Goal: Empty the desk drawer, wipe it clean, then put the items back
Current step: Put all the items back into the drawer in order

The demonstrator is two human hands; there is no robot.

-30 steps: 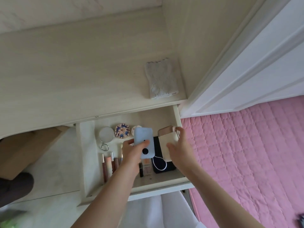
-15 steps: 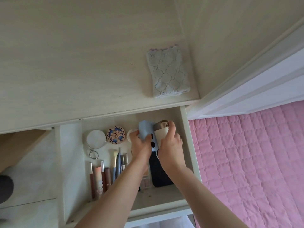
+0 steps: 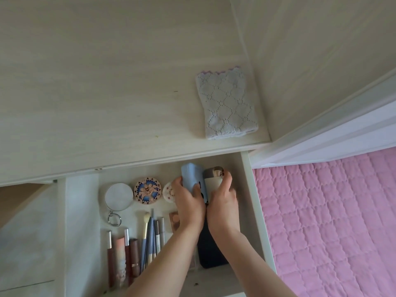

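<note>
Both hands in drawer [image 3: 249, 189], 1 o'clock corner. Left hand [image 3: 188, 202] grips blue case [image 3: 190, 174]; right hand [image 3: 222, 202] pinches cream device [image 3: 212, 183]. Lift both straight up, clear the desk lip, park on tabletop [image 3: 107, 93] beside cloth [image 3: 227, 103].

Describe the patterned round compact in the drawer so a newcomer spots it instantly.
Start at the open drawer under the desk top. Along its back edge sit three round things; the patterned compact is the middle one, between the plain mirror with a key ring and the left hand. Only it carries blue petals on pink.
</note>
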